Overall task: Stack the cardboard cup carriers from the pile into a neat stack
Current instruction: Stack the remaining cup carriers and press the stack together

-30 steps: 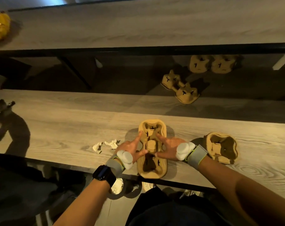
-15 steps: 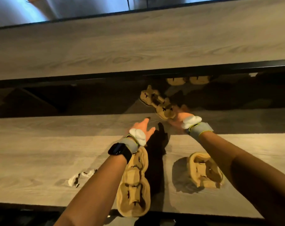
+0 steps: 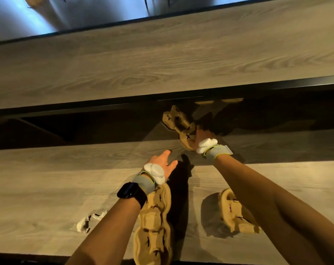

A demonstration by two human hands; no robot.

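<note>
A tan cardboard cup carrier (image 3: 178, 127) lies at the far edge of the near wooden table (image 3: 47, 188), partly over the dark gap. My right hand (image 3: 201, 136) is stretched out and closed on its near end. My left hand (image 3: 162, 165) hovers above the table with fingers spread, holding nothing. The stack of carriers (image 3: 154, 226) lies at the near edge, partly under my left forearm. Another carrier (image 3: 237, 213) rests to its right, beneath my right forearm.
A second wooden table (image 3: 162, 60) runs across beyond the dark gap (image 3: 76, 127). More tan carriers (image 3: 217, 102) show dimly below it in the gap. Torn white paper scraps (image 3: 87, 221) lie on the near table to the left.
Both hands left the stack and reached forward. My right hand has closed on the far carrier at the table's edge. The view has tilted forward.
</note>
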